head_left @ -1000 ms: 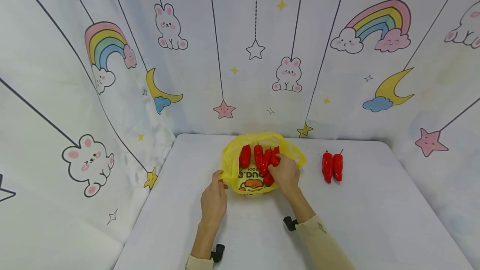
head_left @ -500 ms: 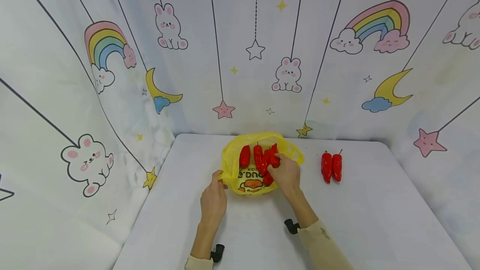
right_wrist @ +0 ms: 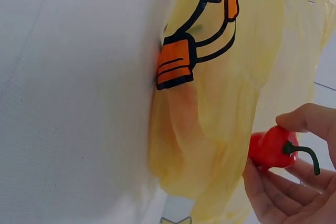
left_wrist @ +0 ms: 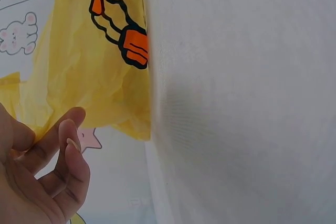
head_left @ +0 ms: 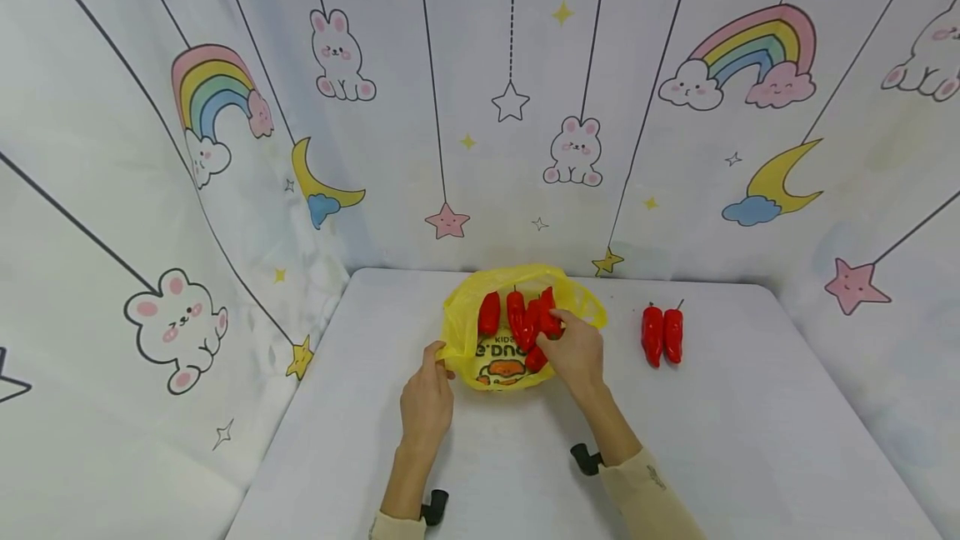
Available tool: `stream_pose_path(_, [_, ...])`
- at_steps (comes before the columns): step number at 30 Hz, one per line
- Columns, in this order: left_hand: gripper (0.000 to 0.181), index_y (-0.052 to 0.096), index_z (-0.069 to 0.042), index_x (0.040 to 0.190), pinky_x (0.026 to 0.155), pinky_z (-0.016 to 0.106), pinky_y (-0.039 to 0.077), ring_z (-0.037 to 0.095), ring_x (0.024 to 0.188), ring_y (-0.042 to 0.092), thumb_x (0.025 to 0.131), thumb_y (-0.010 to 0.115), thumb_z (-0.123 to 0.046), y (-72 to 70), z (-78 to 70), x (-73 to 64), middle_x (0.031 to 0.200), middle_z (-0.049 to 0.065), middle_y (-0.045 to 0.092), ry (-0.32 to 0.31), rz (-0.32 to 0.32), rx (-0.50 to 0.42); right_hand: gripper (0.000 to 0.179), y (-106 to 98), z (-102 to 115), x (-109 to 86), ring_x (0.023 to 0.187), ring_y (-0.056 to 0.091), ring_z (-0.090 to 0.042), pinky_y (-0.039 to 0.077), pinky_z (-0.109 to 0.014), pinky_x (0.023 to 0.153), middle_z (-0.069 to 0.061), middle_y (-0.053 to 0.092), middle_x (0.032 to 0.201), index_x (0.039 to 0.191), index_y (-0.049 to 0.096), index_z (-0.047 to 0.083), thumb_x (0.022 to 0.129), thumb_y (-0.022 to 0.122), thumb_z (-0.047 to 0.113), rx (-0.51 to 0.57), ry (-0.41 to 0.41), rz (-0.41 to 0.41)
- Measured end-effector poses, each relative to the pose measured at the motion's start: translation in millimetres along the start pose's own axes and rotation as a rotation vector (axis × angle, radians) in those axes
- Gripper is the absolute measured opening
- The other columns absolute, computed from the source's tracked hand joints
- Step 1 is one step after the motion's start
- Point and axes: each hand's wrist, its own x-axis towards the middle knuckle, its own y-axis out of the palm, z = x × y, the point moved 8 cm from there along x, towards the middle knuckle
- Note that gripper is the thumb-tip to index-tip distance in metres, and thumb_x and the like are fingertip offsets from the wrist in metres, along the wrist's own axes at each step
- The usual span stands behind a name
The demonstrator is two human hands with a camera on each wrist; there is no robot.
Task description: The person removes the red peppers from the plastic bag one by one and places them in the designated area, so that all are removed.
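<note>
A yellow plastic bag [head_left: 459, 357] with a cartoon print stands with its mouth spread toward me, several red peppers [head_left: 515, 311] inside it. My left hand [head_left: 427, 402] pinches the left rim of the bag between thumb and forefinger; its other fingers [left_wrist: 76, 177] are bent loosely below. At the right side of the opening, my right hand [head_left: 579, 354] holds a red pepper [right_wrist: 272, 148] between thumb and fingers. The curved green stem of that pepper points back toward the palm, and its far end is hidden behind the bag film.
Two more red peppers [head_left: 652, 337] lie side by side on the white table [head_left: 750, 407], to the right of the bag. A white cloth wall [head_left: 495, 165] printed with rabbits and rainbows rises behind the table's back edge.
My right hand and forearm have shifted very slightly to the right, the hand still at the bag's opening. The left hand keeps its grip on the rim.
</note>
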Motion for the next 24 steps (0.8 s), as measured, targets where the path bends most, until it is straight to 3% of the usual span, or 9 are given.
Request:
stream_pose_path(6, [0.031, 0.052, -0.011, 0.141, 0.051, 0.026, 0.041, 0.009, 0.055, 0.050, 0.111, 0.043, -0.007, 0.0, -0.3, -0.3, 0.086, 0.005, 0.073, 0.009, -0.006, -0.006, 0.044, -5.7, -0.3, -5.4, 0.060, 0.059, -0.017, 0.055, -0.029, 0.054, -0.007, 0.075, 0.085, 0.128, 0.073, 0.007, 0.086, 0.079, 0.019, 0.033, 0.020, -0.015])
stream_pose_path(17, [0.030, 0.052, -0.011, 0.140, 0.053, 0.027, 0.043, 0.009, 0.056, 0.051, 0.111, 0.043, -0.007, -0.2, -1.8, -0.1, 0.086, 0.004, 0.073, 0.002, -0.003, -0.002, 0.046, -20.3, 2.2, -15.1, 0.060, 0.056, -0.020, 0.052, -0.027, 0.054, 0.001, 0.062, 0.063, 0.131, 0.072, 0.011, 0.088, 0.081, 0.023, 0.050, 0.040, -0.035])
stream_pose_path(21, [0.030, 0.052, -0.010, 0.140, 0.053, 0.027, 0.043, 0.010, 0.056, 0.051, 0.111, 0.044, -0.007, -0.2, -2.4, 0.5, 0.086, 0.005, 0.073, 0.005, -0.001, 0.003, 0.047, -25.9, 0.6, -16.1, 0.065, 0.057, -0.021, 0.052, -0.028, 0.056, -0.001, 0.066, 0.067, 0.131, 0.072, 0.010, 0.087, 0.081, 0.023, 0.044, 0.035, -0.048])
stream_pose_path(24, [0.030, 0.052, -0.009, 0.139, 0.053, 0.027, 0.042, 0.010, 0.056, 0.052, 0.110, 0.045, -0.006, -0.1, -2.6, 0.9, 0.086, 0.005, 0.073, 0.015, -0.004, 0.006, 0.046, -30.8, -1.4, -17.6, 0.074, 0.062, -0.022, 0.054, -0.030, 0.060, -0.005, 0.074, 0.082, 0.131, 0.073, 0.011, 0.087, 0.080, 0.024, 0.044, 0.030, -0.056])
